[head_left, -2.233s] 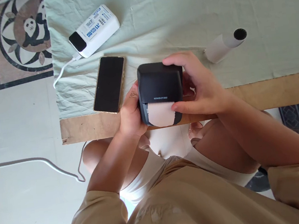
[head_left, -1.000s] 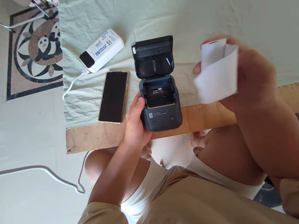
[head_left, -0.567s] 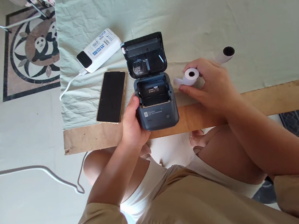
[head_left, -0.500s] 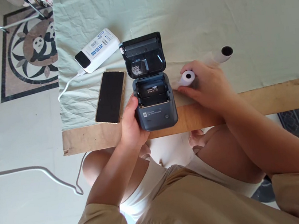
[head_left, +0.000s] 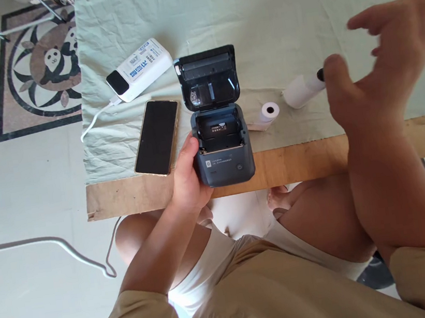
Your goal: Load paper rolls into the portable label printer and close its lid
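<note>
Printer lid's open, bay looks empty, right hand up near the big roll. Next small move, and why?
Probably lower the right hand onto the larger paper roll and grip it. The printer is open with an empty bay, the left hand steadies it, and the small roll lies on the cloth beside it. The right hand is empty and blurred above the larger roll.
</note>
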